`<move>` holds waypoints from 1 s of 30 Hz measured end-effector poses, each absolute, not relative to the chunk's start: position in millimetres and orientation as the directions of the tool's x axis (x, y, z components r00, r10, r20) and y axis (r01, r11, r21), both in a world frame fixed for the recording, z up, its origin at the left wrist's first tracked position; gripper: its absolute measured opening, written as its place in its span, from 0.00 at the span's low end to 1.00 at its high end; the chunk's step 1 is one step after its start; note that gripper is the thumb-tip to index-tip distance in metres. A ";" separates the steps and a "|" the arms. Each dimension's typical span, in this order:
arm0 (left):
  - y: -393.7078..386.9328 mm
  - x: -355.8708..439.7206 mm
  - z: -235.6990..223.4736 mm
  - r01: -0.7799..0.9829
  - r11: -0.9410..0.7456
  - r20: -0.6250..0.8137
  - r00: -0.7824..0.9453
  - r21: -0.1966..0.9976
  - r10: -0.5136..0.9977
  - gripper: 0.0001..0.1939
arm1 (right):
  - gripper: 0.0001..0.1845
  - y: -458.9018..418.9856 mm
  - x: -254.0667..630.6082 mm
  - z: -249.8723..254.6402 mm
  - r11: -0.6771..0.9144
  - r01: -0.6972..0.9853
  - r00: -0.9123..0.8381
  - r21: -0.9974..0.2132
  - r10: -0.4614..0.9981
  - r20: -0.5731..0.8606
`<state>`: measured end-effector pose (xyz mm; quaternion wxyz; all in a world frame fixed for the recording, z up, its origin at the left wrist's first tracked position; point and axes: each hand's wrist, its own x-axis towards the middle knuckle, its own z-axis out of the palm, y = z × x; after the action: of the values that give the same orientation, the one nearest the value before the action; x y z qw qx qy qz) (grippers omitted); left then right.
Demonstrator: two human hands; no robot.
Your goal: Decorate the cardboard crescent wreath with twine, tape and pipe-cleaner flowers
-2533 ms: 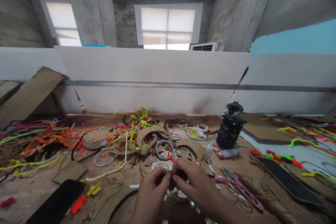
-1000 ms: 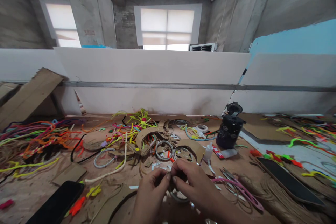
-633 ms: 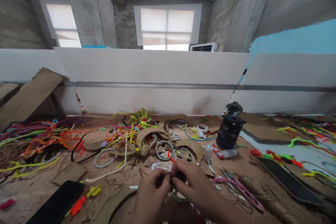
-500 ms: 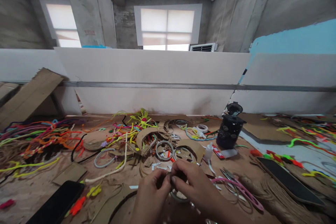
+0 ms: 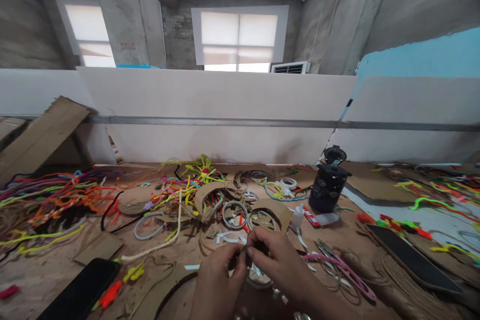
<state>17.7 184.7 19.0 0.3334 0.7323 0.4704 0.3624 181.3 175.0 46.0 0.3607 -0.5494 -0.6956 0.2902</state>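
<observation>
My left hand [image 5: 219,275] and my right hand [image 5: 273,257] meet at the front middle of the table, fingertips pinched together. Between them is a small dark bit, too hidden to name. Just beneath my right hand lies a ring [image 5: 258,282] with white scraps inside. Beyond my fingers are a silvery ring [image 5: 235,215] and a curved cardboard strip [image 5: 282,212]. To the right of my right hand are scissors [image 5: 327,250] and a pink strip [image 5: 347,270].
A dark tumbler [image 5: 328,190] with its lid up stands at the back right, near a small white bottle [image 5: 297,217]. Phones lie at left [image 5: 80,290] and right [image 5: 412,257]. Colourful pipe cleaners [image 5: 56,195] are heaped at left. A white partition [image 5: 217,95] lines the table's back.
Both hands have shifted very slightly, with the fingertips still pinched together. More of the white scraps in the ring below shows now. Everything else stays put.
</observation>
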 end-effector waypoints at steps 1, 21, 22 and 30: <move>185.1 18.0 18.7 0.450 -0.332 0.215 0.291 0.829 0.932 0.14 | 0.04 175.8 181.9 44.5 0.231 0.549 -0.138 -0.803 0.973 0.186; 185.5 18.5 23.0 0.287 -0.243 0.165 0.272 0.926 0.948 0.15 | 0.04 176.0 183.3 43.2 0.221 0.517 -0.131 -0.827 0.975 0.179; 186.0 18.5 22.8 0.294 -0.240 0.157 0.278 0.925 0.947 0.15 | 0.04 175.8 183.3 43.3 0.220 0.525 -0.131 -0.822 0.975 0.178; 187.8 16.9 22.0 0.320 -0.240 0.151 0.280 0.917 0.948 0.14 | 0.05 175.7 182.3 45.7 0.222 0.534 -0.140 -0.816 0.975 0.174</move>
<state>16.9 187.8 22.0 0.4090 0.6875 0.4610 0.3841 182.3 175.7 45.7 0.3641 -0.5454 -0.6917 0.3025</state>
